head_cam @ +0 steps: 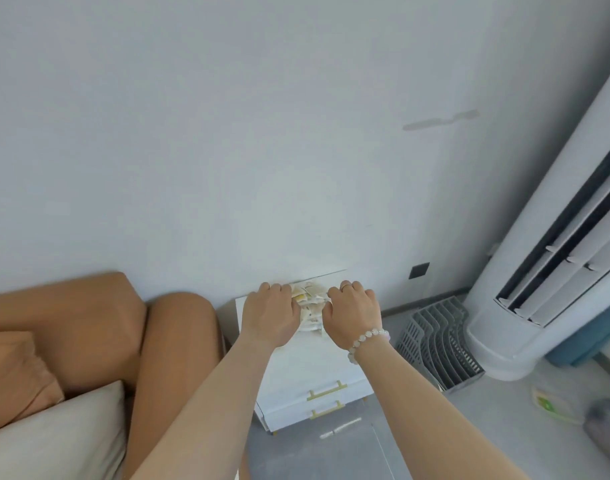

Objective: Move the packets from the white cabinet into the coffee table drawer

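While at cabinet (314, 368), packets (310, 306) between hands (269, 317) (352, 315)

One white cabinet (307, 368), two gold handles (327, 390), one grey rack (438, 344). Two hands too, left hand (270, 315) and right hand (353, 313); packets (310, 306) too bunched to count.

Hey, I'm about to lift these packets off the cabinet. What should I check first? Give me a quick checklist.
1. Left hand holds the packets: ok, fingers curled at the pile's left side.
2. Right hand holds the packets: ok, fingers curled at the pile's right side.
3. Whole pile gathered: cannot tell, the hands hide its edges.
4. Pile supported until the lift: ok, it lies on top of the cabinet.
5. Coffee table drawer open: cannot tell, it is out of view.
6. Floor free on the right: not ok, a grey rack stands beside the cabinet.
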Demonstrator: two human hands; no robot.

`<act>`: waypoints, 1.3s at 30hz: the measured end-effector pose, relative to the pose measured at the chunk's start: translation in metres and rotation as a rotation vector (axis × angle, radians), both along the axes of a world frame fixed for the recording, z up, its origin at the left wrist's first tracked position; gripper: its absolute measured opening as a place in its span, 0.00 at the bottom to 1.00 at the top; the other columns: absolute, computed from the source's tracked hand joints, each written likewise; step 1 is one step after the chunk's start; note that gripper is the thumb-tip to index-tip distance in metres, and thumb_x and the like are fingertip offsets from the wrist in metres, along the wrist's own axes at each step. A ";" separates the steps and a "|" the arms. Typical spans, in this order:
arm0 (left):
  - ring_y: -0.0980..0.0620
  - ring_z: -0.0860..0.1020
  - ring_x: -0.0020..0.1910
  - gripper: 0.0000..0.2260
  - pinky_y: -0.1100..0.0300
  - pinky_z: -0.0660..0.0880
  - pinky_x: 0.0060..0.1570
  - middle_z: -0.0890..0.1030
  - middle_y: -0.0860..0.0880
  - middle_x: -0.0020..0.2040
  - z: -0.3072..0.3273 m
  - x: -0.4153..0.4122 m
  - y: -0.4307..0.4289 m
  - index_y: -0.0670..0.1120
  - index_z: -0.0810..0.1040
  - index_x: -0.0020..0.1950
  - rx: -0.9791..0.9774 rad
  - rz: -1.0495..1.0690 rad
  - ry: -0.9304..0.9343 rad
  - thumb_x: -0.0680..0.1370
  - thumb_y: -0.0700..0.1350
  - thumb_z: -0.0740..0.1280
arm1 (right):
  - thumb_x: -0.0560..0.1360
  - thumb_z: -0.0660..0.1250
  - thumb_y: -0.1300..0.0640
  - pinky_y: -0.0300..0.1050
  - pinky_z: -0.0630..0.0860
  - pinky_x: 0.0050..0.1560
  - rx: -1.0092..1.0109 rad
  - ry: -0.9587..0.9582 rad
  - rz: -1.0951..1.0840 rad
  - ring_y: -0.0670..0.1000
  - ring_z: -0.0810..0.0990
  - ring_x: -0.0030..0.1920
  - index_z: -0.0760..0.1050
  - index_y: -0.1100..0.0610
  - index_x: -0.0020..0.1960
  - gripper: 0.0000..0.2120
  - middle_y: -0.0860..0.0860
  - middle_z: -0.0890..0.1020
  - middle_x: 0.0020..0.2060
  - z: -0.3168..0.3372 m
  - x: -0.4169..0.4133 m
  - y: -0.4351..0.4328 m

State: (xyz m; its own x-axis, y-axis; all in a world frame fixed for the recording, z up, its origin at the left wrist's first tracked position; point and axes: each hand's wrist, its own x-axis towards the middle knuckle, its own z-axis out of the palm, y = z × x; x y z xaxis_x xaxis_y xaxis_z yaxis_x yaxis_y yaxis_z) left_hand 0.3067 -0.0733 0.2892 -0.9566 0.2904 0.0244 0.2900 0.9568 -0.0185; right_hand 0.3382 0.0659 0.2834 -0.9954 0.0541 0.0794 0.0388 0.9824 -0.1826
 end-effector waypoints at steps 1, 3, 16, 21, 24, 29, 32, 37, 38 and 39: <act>0.47 0.72 0.56 0.14 0.55 0.67 0.47 0.77 0.48 0.53 -0.003 -0.009 -0.002 0.44 0.73 0.55 0.001 0.003 -0.006 0.82 0.47 0.50 | 0.79 0.51 0.54 0.46 0.64 0.53 -0.006 -0.007 -0.008 0.54 0.72 0.56 0.74 0.57 0.58 0.15 0.53 0.77 0.53 -0.004 -0.008 0.000; 0.47 0.72 0.55 0.13 0.56 0.67 0.47 0.77 0.48 0.52 -0.007 -0.030 -0.002 0.44 0.73 0.54 0.005 0.009 -0.006 0.82 0.46 0.50 | 0.79 0.51 0.54 0.46 0.65 0.54 -0.016 -0.020 -0.022 0.54 0.72 0.56 0.74 0.57 0.58 0.16 0.52 0.77 0.53 -0.011 -0.024 0.002; 0.45 0.75 0.52 0.13 0.56 0.67 0.42 0.79 0.46 0.49 -0.066 -0.125 0.002 0.42 0.74 0.53 0.042 0.108 -0.044 0.81 0.45 0.52 | 0.79 0.51 0.53 0.45 0.67 0.55 -0.021 -0.231 -0.058 0.52 0.73 0.57 0.74 0.55 0.59 0.16 0.51 0.77 0.54 -0.086 -0.127 0.049; 0.46 0.76 0.50 0.13 0.56 0.70 0.40 0.79 0.47 0.47 -0.111 -0.160 0.004 0.43 0.74 0.50 0.073 0.291 -0.164 0.80 0.45 0.52 | 0.79 0.52 0.54 0.45 0.66 0.57 -0.093 -0.331 0.003 0.51 0.72 0.59 0.74 0.54 0.61 0.16 0.51 0.77 0.56 -0.126 -0.180 0.053; 0.48 0.75 0.51 0.12 0.58 0.64 0.38 0.78 0.48 0.50 -0.140 -0.180 0.013 0.44 0.73 0.52 0.032 0.344 -0.254 0.81 0.46 0.51 | 0.79 0.52 0.54 0.44 0.67 0.57 -0.108 -0.382 -0.005 0.51 0.72 0.59 0.73 0.53 0.62 0.16 0.50 0.76 0.57 -0.155 -0.211 0.065; 0.48 0.74 0.50 0.13 0.58 0.65 0.39 0.78 0.48 0.49 -0.192 -0.187 0.002 0.43 0.73 0.53 0.029 0.435 -0.364 0.81 0.46 0.51 | 0.78 0.55 0.54 0.44 0.68 0.54 -0.102 -0.459 -0.050 0.51 0.72 0.59 0.73 0.55 0.62 0.16 0.51 0.76 0.56 -0.203 -0.247 0.080; 0.49 0.74 0.47 0.13 0.59 0.66 0.38 0.78 0.49 0.48 -0.223 -0.189 -0.008 0.44 0.73 0.53 0.011 0.498 -0.428 0.81 0.46 0.51 | 0.78 0.56 0.53 0.44 0.68 0.55 -0.049 -0.567 -0.048 0.51 0.71 0.60 0.71 0.54 0.63 0.16 0.51 0.75 0.58 -0.231 -0.251 0.082; 0.48 0.75 0.48 0.11 0.58 0.67 0.37 0.77 0.48 0.48 -0.266 -0.212 -0.004 0.43 0.73 0.53 0.098 0.587 -0.486 0.80 0.45 0.53 | 0.74 0.62 0.47 0.44 0.70 0.56 0.019 -0.749 -0.078 0.52 0.68 0.63 0.62 0.54 0.69 0.26 0.52 0.68 0.63 -0.281 -0.249 0.077; 0.47 0.75 0.48 0.11 0.57 0.68 0.38 0.77 0.47 0.48 -0.272 -0.218 -0.003 0.42 0.72 0.52 0.139 0.628 -0.494 0.80 0.44 0.53 | 0.73 0.64 0.45 0.45 0.70 0.57 0.021 -0.788 -0.093 0.53 0.67 0.65 0.58 0.53 0.72 0.32 0.53 0.66 0.66 -0.288 -0.249 0.077; 0.46 0.75 0.48 0.10 0.56 0.70 0.40 0.77 0.46 0.49 -0.279 -0.223 -0.002 0.42 0.72 0.53 0.170 0.662 -0.506 0.79 0.44 0.54 | 0.72 0.65 0.42 0.46 0.70 0.59 0.027 -0.829 -0.108 0.54 0.65 0.67 0.53 0.54 0.74 0.38 0.54 0.63 0.69 -0.295 -0.250 0.076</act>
State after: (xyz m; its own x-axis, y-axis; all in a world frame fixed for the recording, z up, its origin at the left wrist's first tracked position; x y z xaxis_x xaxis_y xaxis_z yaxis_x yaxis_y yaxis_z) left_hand 0.0842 -0.0755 0.0102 -0.8350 -0.3020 -0.4599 -0.3962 0.9100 0.1217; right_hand 0.0884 0.1419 -0.0115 -0.7212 0.1613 -0.6737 0.2448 0.9691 -0.0300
